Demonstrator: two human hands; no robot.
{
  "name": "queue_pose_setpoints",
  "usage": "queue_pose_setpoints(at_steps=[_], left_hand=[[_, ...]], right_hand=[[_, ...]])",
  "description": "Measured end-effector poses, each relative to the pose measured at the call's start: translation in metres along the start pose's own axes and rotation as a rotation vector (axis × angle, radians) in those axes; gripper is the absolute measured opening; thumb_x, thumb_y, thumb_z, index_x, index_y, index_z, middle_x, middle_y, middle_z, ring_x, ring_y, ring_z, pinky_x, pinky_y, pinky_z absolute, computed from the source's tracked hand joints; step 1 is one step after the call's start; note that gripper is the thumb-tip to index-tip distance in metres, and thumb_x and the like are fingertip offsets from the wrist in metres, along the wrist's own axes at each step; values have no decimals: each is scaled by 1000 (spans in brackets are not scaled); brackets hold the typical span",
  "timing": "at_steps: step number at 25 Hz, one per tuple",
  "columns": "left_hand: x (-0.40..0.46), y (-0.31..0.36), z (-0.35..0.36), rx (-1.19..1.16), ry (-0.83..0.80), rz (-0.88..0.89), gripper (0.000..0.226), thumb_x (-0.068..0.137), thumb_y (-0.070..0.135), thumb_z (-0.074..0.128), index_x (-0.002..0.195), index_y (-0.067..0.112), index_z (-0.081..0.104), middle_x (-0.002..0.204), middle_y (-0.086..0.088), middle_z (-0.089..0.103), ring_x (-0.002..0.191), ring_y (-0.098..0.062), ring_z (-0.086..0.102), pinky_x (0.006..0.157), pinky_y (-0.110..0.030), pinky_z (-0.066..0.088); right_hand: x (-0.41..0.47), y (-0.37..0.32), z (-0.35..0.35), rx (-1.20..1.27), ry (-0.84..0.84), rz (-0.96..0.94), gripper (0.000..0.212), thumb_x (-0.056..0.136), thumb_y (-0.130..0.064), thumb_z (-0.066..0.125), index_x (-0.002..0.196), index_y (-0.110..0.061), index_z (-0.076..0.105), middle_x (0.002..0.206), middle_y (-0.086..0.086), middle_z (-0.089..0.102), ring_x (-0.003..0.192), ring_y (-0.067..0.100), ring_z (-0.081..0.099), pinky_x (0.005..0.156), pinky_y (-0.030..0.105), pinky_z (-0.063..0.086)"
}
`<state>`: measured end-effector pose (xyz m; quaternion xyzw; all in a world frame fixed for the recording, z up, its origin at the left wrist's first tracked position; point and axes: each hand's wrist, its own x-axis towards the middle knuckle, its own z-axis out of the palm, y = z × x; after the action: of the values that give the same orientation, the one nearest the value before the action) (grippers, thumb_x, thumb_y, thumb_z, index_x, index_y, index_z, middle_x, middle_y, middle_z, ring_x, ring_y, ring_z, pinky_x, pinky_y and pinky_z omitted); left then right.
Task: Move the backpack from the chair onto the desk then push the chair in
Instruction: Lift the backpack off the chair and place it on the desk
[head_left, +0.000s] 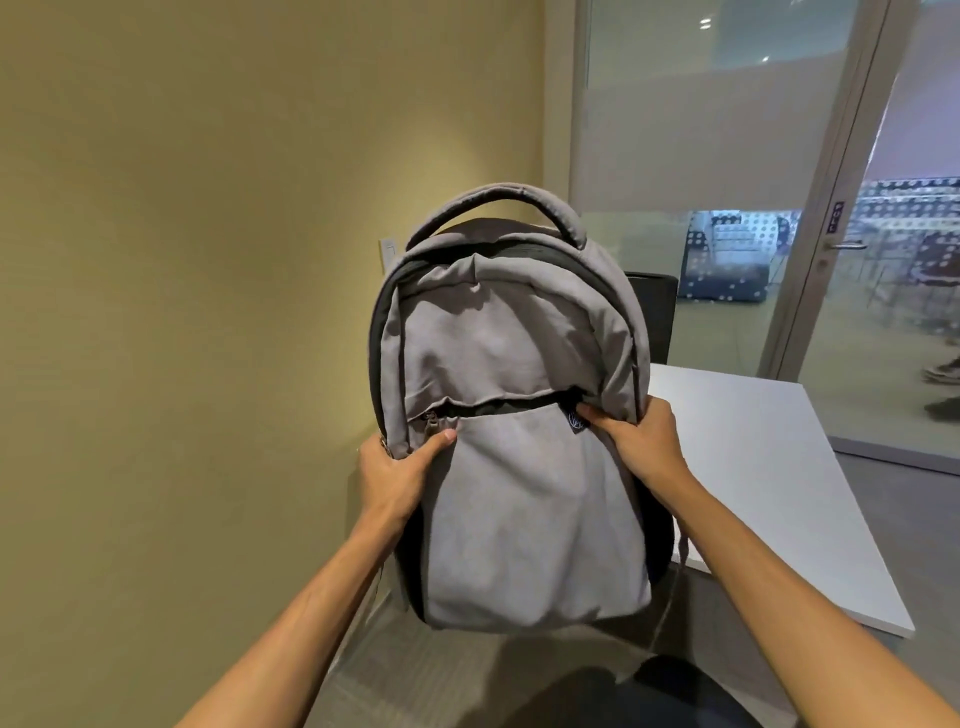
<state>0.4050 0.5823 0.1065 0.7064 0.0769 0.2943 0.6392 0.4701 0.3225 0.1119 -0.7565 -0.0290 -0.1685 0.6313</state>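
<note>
A grey backpack (514, 415) with a top handle and dark zipper trim hangs upright in the air in front of me. My left hand (397, 475) grips its left side, thumb on the front pocket by the zipper pull. My right hand (641, 439) grips its right side, thumb pressed near the small dark logo tag. The white desk (769, 478) lies to the right, and the backpack's right edge overlaps the desk's left end. A dark chair seat (670, 691) shows at the bottom of the view, below the backpack.
A yellow wall (182, 312) stands close on the left. Another black chair back (657, 317) sits behind the desk. A glass partition and a glass door (857, 249) with a handle close the right side. Grey carpet (431, 670) covers the floor.
</note>
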Motion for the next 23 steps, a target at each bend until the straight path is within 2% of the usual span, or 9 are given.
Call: queue_pose_setpoints(at_steps=[4,6,8,10,12,14,15,20,23], left_hand=[[26,-21,6,-35,4,-13,45,73,18,84,50,19,46,38,17,46,41,3,39,44,-14,35],[48,-34,12,-27,-26,-31,48,75,21,82,52,17,41,37,17,41,38,1,35,42,-12,30],[80,-54,16,20,-33,-66,45,77,28,81,55,16,44,39,17,45,41,0,38,43,-13,32],[122,-83,18,85,-46,-118,34,77,38,78,59,22,54,51,15,56,51,-2,50,51,-21,39],[172,-118,19,148,-83,-146,21,78,46,74,71,28,65,70,12,67,68,-8,60,62,-30,46],[222,-149,21,182,-111,-171,17,80,48,71,85,32,71,87,8,73,82,-12,66,74,-35,53],[249,-165,20,189,-117,-185,16,82,47,70,87,31,71,88,7,73,84,-14,67,77,-37,55],[368,-232,15,197,-89,-286,30,84,46,69,83,16,70,78,-3,72,76,-23,69,62,-29,48],[433,-271,18,200,-44,-372,35,82,47,70,77,13,66,75,-8,70,73,-29,67,62,-31,47]], right_hand=[[33,-1,25,-59,-35,-31,39,70,-41,83,92,-13,68,92,4,72,87,26,67,80,43,55],[60,6,43,-104,-29,-31,45,70,-45,81,95,-11,69,93,4,73,87,26,67,81,45,56],[94,19,68,-151,-57,-26,49,70,-47,80,100,-10,70,95,6,74,88,28,67,81,46,56],[132,38,100,-188,-97,-16,49,71,-46,79,103,-9,70,97,8,74,90,30,67,82,47,56],[177,64,139,-214,-120,4,49,72,-44,80,105,-9,71,98,10,74,90,30,67,82,47,56],[221,82,182,-231,-142,33,45,72,-43,80,100,-10,71,95,9,73,88,29,67,81,46,56],[247,90,207,-237,-162,45,43,72,-43,80,99,-11,71,95,9,73,87,28,67,81,46,56],[356,111,318,-278,-278,81,41,75,-35,81,105,-10,71,100,9,73,90,25,68,80,38,55],[415,127,377,-337,-351,104,44,77,-36,79,111,-9,68,102,8,70,89,25,64,82,38,54]])
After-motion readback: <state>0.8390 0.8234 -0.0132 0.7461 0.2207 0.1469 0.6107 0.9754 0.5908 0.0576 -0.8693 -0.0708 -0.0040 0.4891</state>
